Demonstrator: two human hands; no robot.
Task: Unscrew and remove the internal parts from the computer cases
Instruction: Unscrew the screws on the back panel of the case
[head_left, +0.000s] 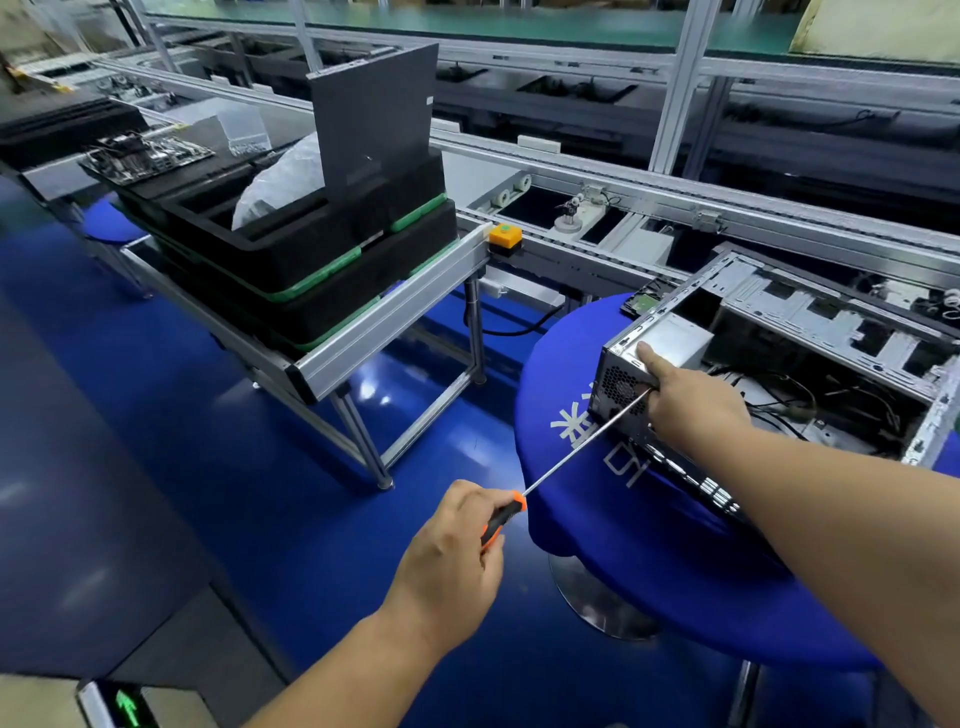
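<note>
With the computer case lying open on the blue table, the left hand grips the screwdriver while the right hand, thumb extended, pinches its tip against the rear panel; keep the shaft square to the screw, I'd say.

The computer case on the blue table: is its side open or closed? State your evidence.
Open. The computer case has no side panel on its upward face, so its bare metal frame, loose cables and the silver power supply inside are visible.
</note>
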